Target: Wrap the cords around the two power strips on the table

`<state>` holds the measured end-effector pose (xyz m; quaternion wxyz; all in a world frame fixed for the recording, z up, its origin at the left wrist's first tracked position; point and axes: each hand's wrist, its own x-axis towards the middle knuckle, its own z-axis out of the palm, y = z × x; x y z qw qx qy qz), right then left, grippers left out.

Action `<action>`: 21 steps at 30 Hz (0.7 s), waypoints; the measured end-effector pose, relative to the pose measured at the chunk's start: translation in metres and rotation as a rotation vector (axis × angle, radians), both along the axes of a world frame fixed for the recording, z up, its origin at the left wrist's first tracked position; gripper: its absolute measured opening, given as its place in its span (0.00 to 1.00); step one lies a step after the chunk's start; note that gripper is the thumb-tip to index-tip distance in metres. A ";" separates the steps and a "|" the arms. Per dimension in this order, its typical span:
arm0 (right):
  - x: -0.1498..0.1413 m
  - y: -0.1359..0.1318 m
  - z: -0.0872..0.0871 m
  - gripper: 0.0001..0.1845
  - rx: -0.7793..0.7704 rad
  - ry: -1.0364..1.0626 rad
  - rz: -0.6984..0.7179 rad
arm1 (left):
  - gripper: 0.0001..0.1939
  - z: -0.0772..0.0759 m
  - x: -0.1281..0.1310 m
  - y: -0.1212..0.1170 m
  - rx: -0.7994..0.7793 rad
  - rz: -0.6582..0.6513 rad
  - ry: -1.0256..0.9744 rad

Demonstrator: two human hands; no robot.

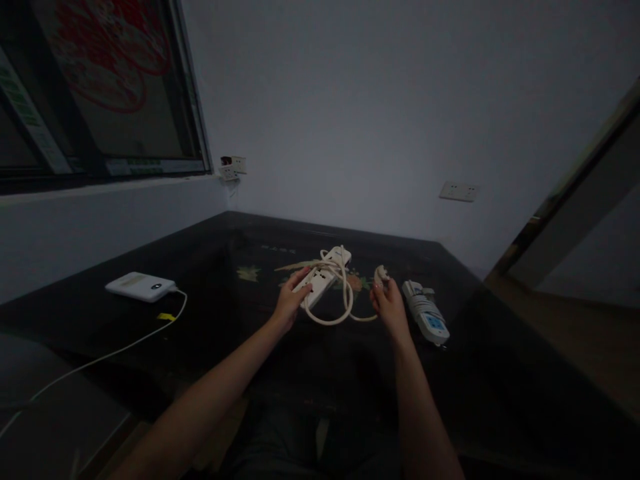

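The left hand (289,303) grips a power strip (319,283) (cord (327,323) looped across); the right hand (390,307) pinches a plug (382,272).

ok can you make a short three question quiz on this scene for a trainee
1. Which hand holds the power strip that has a cord looped across it?
2. True or false: the second power strip lies to the right of the right hand.
3. Fill in the blank: the flat white device rests on the ____ side of the table.

Key:
1. The left hand.
2. True.
3. Left.
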<state>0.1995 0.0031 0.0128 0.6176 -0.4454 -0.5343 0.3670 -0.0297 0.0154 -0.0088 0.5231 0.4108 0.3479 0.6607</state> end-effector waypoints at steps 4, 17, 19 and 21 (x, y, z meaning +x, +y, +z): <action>-0.007 -0.002 0.002 0.15 -0.016 -0.111 -0.003 | 0.28 0.000 0.001 -0.001 0.051 -0.011 0.026; -0.033 -0.013 0.001 0.18 -0.018 -0.312 0.399 | 0.29 0.007 0.005 -0.011 0.053 -0.069 -0.067; -0.039 -0.012 -0.002 0.18 0.090 -0.347 0.304 | 0.29 0.009 0.006 -0.012 0.023 -0.095 -0.101; -0.046 -0.011 -0.005 0.18 0.148 -0.341 0.203 | 0.29 0.009 0.005 -0.011 -0.014 -0.106 -0.149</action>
